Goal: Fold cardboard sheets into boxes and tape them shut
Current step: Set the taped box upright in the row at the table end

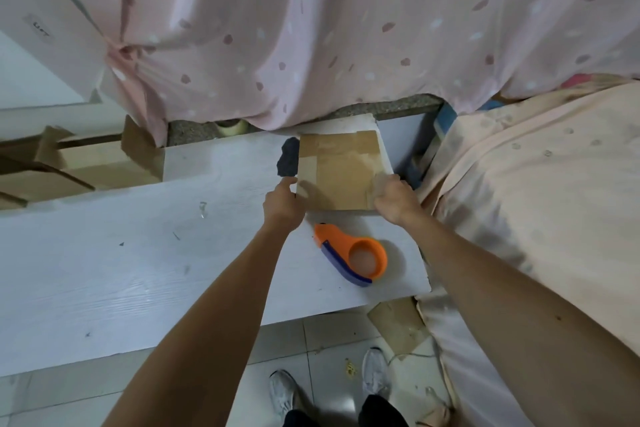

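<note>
1. Cardboard box is backed by the largest thing in view, a pink spotted curtain, which is hung behind the far edge of the table.
2. A long white table is spread across the middle of the view, and the box is set flat on its far right end.
3. A peach cloth is draped over something bulky just right of the table.
4. Brown cardboard sheets are stacked beyond the table's left part, well apart from the box.
5. The box is closed, and glossy clear tape is seen along its left and right sides.
6. The box is flanked by both hands at its near corners.
7. An orange and blue tape dispenser is laid on the table just nearer than the box, between the two forearms, and is touched by neither hand.
8. The right hand is curled over the near right corner, which is grasped.
9. The left hand is held against the near left corner with a finger stretched along the left edge; whether that hand grips cannot be told.
10. A dark grey patch is seen on the table, touching the box's left side.
</note>
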